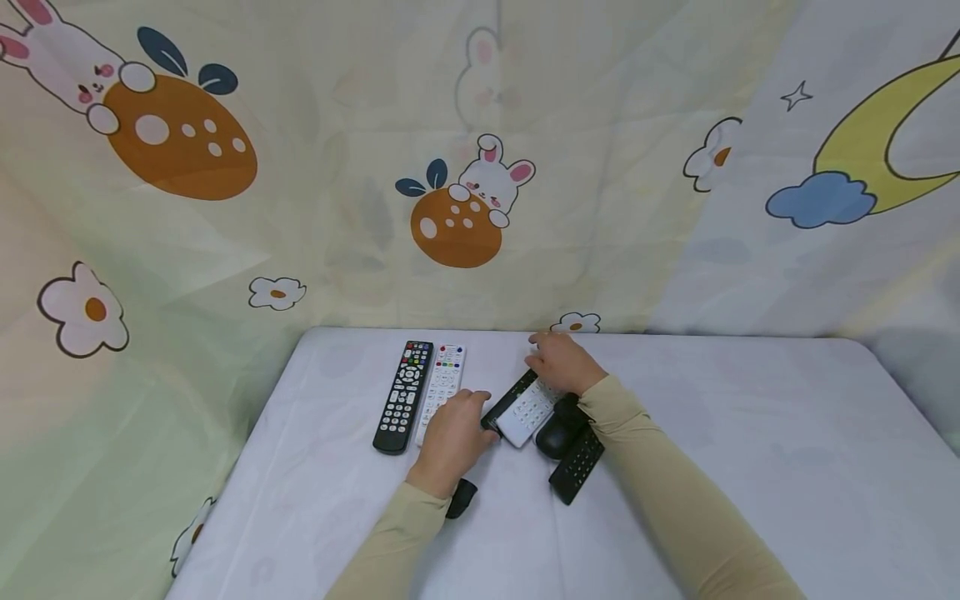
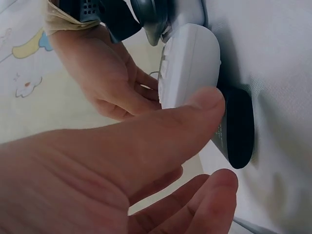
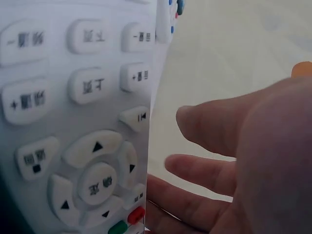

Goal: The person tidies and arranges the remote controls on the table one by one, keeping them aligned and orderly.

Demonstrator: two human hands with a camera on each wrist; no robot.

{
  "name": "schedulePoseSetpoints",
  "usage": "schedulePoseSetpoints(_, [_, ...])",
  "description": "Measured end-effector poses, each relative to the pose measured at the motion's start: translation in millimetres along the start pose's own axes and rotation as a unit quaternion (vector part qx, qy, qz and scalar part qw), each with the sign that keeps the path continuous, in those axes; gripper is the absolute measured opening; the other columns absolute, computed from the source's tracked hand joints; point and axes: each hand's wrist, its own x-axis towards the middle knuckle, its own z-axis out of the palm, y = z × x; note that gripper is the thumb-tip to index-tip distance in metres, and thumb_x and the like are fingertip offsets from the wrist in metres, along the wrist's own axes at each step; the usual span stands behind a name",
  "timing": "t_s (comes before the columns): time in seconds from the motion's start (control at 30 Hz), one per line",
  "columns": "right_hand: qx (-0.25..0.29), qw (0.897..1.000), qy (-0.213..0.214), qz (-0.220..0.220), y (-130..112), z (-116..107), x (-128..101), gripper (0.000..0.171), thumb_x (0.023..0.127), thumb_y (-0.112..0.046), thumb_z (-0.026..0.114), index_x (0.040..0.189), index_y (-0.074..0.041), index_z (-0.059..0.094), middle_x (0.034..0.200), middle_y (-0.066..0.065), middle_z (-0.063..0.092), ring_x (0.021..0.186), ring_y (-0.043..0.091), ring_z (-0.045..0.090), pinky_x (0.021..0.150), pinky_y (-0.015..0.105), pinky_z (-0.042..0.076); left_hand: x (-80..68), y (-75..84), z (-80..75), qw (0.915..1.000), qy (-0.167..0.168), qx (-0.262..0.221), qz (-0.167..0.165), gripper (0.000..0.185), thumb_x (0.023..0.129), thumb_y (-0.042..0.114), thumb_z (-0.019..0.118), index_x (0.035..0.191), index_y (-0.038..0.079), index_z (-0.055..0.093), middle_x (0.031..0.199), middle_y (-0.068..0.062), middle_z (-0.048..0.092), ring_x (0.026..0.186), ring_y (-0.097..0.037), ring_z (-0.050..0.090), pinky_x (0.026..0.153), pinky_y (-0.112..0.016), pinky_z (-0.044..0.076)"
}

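My left hand (image 1: 454, 437) reaches over the table, its fingers spread at the near end of a black remote control (image 1: 516, 398). In the left wrist view its thumb (image 2: 207, 100) lies in front of the ends of the white remote control (image 2: 195, 61) and the black remote (image 2: 241, 129); whether it touches them I cannot tell. That white remote rests partly over the black one. My right hand (image 1: 562, 362) is at their far end. Its fingers (image 3: 200, 170) lie loosely apart beside the white remote's edge in the right wrist view, not curled round it.
A black remote (image 1: 403, 398) and a white remote (image 1: 447, 375) lie side by side at left. Close to the right forearm are a rounded black object (image 1: 558, 433), like a computer mouse, and a small black remote (image 1: 576, 467). A printed cloth (image 1: 337, 208) hangs behind the table (image 1: 750, 433).
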Motion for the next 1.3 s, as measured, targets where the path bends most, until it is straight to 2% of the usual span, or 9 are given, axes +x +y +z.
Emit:
schedulePoseSetpoints(0.23, [-0.028,0.999,-0.032,0.027,-1.5,-0.4,2.6,0.042,0.103,-0.021,0.054,0.133,0.008,0.057,0.116,0.019,0.069,0.107,0.031,0.066,0.096,0.047,0.050,3.0,-0.9,4.9,0.9998,-0.016,-0.006,0.004,0.059,0.068,0.012,0.093,0.120,-0.001,0.069,0.103,-0.015,0.070,0.085,-0.027,0.068,0.074,-0.039,0.055])
schedulePoseSetpoints(0.47, [-0.063,0.997,-0.035,0.031,-3.3,-0.3,2.0,0.039,0.103,-0.023,0.054,0.127,0.006,0.063,0.120,0.018,0.069,0.118,0.036,0.062,0.111,0.063,0.028,3.8,-2.3,9.0,0.9998,-0.010,0.003,0.016,0.053,0.070,0.012,0.092,0.117,-0.001,0.071,0.102,-0.014,0.072,0.086,-0.027,0.070,0.073,-0.038,0.056])
schedulePoseSetpoints(0.67, [-0.060,0.997,-0.031,0.031,-2.8,0.8,3.0,0.036,0.103,-0.023,0.054,0.122,0.004,0.066,0.117,0.017,0.070,0.116,0.036,0.062,0.112,0.064,0.025,4.1,-3.0,10.5,0.9996,-0.025,0.009,0.013,0.045,0.071,0.009,0.091,0.110,-0.003,0.073,0.096,-0.012,0.071,0.085,-0.025,0.068,0.073,-0.037,0.056])
schedulePoseSetpoints(0.77, [-0.057,0.998,-0.024,0.018,-2.7,1.3,4.1,0.034,0.102,-0.021,0.054,0.120,0.005,0.068,0.113,0.017,0.072,0.112,0.035,0.064,0.112,0.063,0.026,5.0,-3.5,11.4,0.9993,-0.031,0.016,0.013,0.039,0.071,0.008,0.091,0.105,-0.002,0.074,0.088,-0.009,0.068,0.078,-0.021,0.065,0.068,-0.035,0.054])
schedulePoseSetpoints(0.83, [-0.055,0.998,-0.021,0.011,-2.8,1.8,4.9,0.033,0.102,-0.021,0.055,0.118,0.005,0.069,0.109,0.016,0.072,0.104,0.033,0.067,0.109,0.058,0.036,5.6,-3.8,11.6,0.9992,-0.032,0.021,0.015,0.033,0.071,0.009,0.091,0.100,0.000,0.075,0.083,-0.007,0.066,0.073,-0.019,0.063,0.064,-0.033,0.052])
schedulePoseSetpoints(0.93, [-0.045,0.999,-0.020,0.011,-3.8,1.9,5.3,0.033,0.102,-0.020,0.054,0.118,0.005,0.069,0.105,0.015,0.072,0.093,0.027,0.066,0.096,0.048,0.049,6.0,-4.2,11.9,0.9991,-0.030,0.022,0.018,0.029,0.071,0.009,0.091,0.095,0.001,0.075,0.080,-0.005,0.064,0.069,-0.017,0.060,0.061,-0.032,0.050])
schedulePoseSetpoints(1.0, [-0.037,0.999,-0.023,0.012,-4.9,2.2,5.5,0.032,0.102,-0.020,0.054,0.116,0.004,0.070,0.101,0.014,0.072,0.086,0.024,0.064,0.086,0.043,0.052,6.0,-4.3,11.7,0.9991,-0.030,0.022,0.018,0.029,0.071,0.009,0.091,0.094,0.001,0.075,0.079,-0.005,0.063,0.068,-0.016,0.059,0.060,-0.031,0.049])
schedulePoseSetpoints(1.17, [-0.017,0.999,-0.030,0.004,-8.9,1.8,6.3,0.030,0.103,-0.020,0.052,0.110,0.002,0.072,0.098,0.011,0.072,0.086,0.022,0.063,0.084,0.041,0.052,4.6,-5.2,10.7,0.9991,-0.028,0.026,0.016,0.031,0.071,0.009,0.091,0.096,0.001,0.076,0.080,-0.005,0.063,0.069,-0.017,0.060,0.060,-0.032,0.051])
schedulePoseSetpoints(1.3, [-0.005,1.000,-0.031,-0.001,-12.6,1.0,7.0,0.031,0.103,-0.018,0.052,0.115,0.003,0.071,0.106,0.014,0.072,0.095,0.026,0.066,0.090,0.043,0.052,2.9,-6.4,9.3,0.9989,-0.017,0.039,0.021,0.031,0.070,0.010,0.092,0.094,0.001,0.075,0.079,-0.006,0.063,0.068,-0.018,0.061,0.060,-0.032,0.051])
